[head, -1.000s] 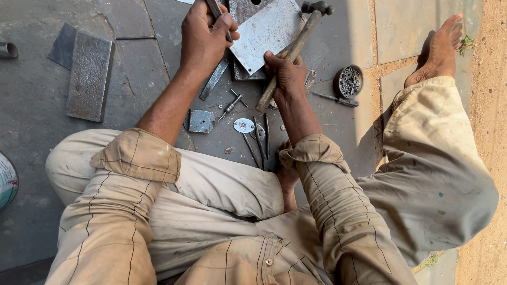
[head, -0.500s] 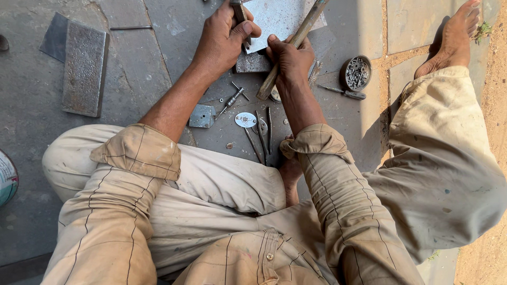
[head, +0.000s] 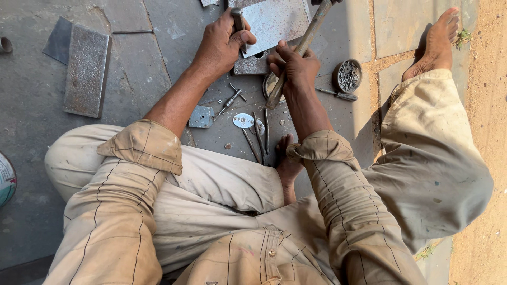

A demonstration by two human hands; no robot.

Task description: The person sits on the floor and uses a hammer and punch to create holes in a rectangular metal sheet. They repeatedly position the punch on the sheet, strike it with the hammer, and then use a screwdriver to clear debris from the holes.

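Observation:
My right hand (head: 296, 68) grips the wooden handle of a hammer (head: 303, 45), whose head is cut off by the top edge of the view. My left hand (head: 222, 42) is closed around a short dark metal punch (head: 238, 20) held upright on a shiny metal sheet (head: 274, 21). The sheet lies on a thicker steel block (head: 251, 64) on the stone floor, just beyond my folded legs.
A small metal square (head: 202, 117), an oval metal disc (head: 243, 121), a screwdriver (head: 230, 100) and several thin rods (head: 259, 134) lie before my legs. A round tin of small parts (head: 347, 75) sits right. A heavy steel plate (head: 86, 70) lies left. My bare foot (head: 435, 45) rests far right.
The view has shifted so the hands sit higher in frame. Both hands keep their grips; the hammer handle has tipped more upright over the sheet.

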